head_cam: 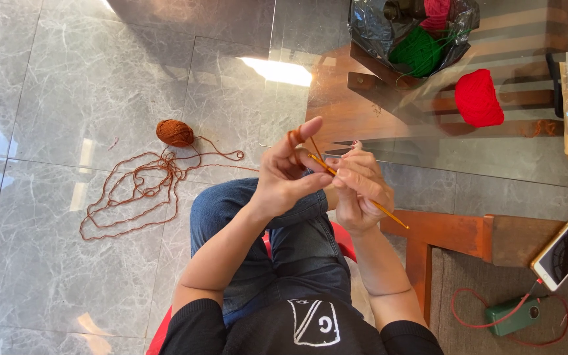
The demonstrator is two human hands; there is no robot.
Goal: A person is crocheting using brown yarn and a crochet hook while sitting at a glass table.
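A thin yellow crochet hook (pixel 357 192) lies pinched in the fingers of the right hand (pixel 361 190), its tip meeting the left hand (pixel 284 177) just above the knees. The left hand's fingers grip rust-brown yarn (pixel 295 138), looped over the raised forefinger. Out beyond the left hand, the yarn trails in loose coils (pixel 133 194) over the grey floor to a small brown ball (pixel 175 133). Past the fingers, on the glass table (pixel 507 164), sit a red ball of yarn (pixel 479 98) and a black bag (pixel 376 29) holding green yarn (pixel 417 51). Near the right elbow lies a phone (pixel 563 254).
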